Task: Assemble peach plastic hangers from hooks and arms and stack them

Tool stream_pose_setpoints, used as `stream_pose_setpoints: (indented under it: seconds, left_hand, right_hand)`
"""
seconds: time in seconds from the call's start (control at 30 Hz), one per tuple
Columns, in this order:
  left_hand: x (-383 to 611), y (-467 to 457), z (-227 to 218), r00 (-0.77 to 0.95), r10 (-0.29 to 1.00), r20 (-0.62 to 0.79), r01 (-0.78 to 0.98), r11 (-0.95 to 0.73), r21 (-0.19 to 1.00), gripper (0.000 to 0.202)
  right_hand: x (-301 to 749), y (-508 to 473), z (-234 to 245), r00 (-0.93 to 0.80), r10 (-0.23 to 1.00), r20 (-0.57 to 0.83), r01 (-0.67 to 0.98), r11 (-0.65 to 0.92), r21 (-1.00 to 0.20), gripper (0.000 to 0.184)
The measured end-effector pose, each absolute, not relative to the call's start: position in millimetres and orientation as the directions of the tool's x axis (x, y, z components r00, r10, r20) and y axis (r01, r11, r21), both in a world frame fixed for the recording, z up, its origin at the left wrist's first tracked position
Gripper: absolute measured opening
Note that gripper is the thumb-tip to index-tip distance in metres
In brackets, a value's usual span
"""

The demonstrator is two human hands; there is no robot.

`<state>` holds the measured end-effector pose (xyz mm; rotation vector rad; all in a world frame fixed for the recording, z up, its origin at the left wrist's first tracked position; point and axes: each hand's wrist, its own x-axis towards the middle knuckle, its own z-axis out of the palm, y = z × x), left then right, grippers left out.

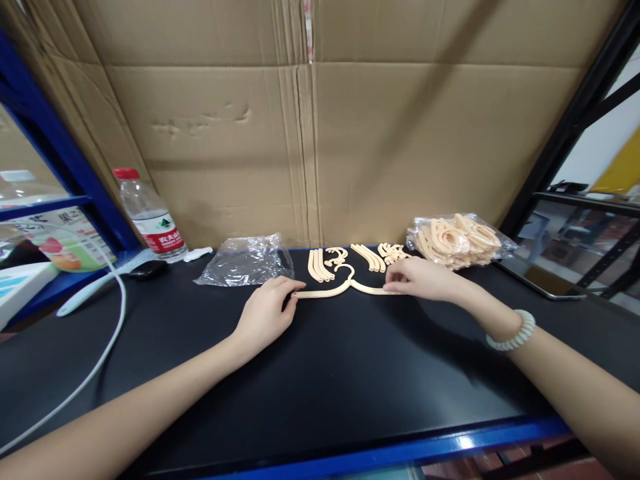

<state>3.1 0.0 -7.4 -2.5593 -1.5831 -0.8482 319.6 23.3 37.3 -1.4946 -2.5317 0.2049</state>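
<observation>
A peach plastic hanger (345, 285) lies flat on the black table (320, 373), hook pointing away from me. My left hand (265, 310) pinches its left tip with curled fingers. My right hand (417, 279), a white coil band on its wrist, pinches its right tip. Just behind the hanger lie loose peach hanger parts (350, 259) in small groups: curved arms and hooks.
A clear bag of more peach parts (457, 240) sits at the back right, an empty crumpled clear bag (245, 261) at the back left. A water bottle (150, 217), a white cable (107, 333) and a black object stand left. A cardboard wall rises behind; a tablet lies far right.
</observation>
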Motion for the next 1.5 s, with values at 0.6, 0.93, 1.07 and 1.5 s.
stream_pose_setpoints:
  seconds: [0.6, 0.93, 1.07, 1.5]
  left_hand:
    - [0.8, 3.3, -12.4, 0.294, 0.852, 0.433, 0.812, -0.462, 0.358, 0.030]
    - [-1.0, 4.7, -13.1, 0.317, 0.837, 0.447, 0.806, -0.486, 0.339, 0.025]
    - [-0.6, 3.5, -12.1, 0.317, 0.834, 0.451, 0.802, -0.490, 0.342, 0.023]
    - [2.0, 0.7, -8.6, 0.249, 0.856, 0.453, 0.782, -0.453, 0.427, 0.024]
  right_hand:
    - [338.6, 30.4, 44.2, -0.533, 0.846, -0.036, 0.810, 0.497, -0.312, 0.015]
    - [339.7, 34.2, 38.9, -0.485, 0.875, -0.016, 0.851, 0.467, -0.238, 0.008]
    - [340.3, 35.1, 37.1, -0.476, 0.880, 0.007, 0.855, 0.464, -0.234, 0.009]
    - [340.8, 33.6, 40.9, -0.440, 0.885, 0.150, 0.859, 0.464, -0.217, 0.015]
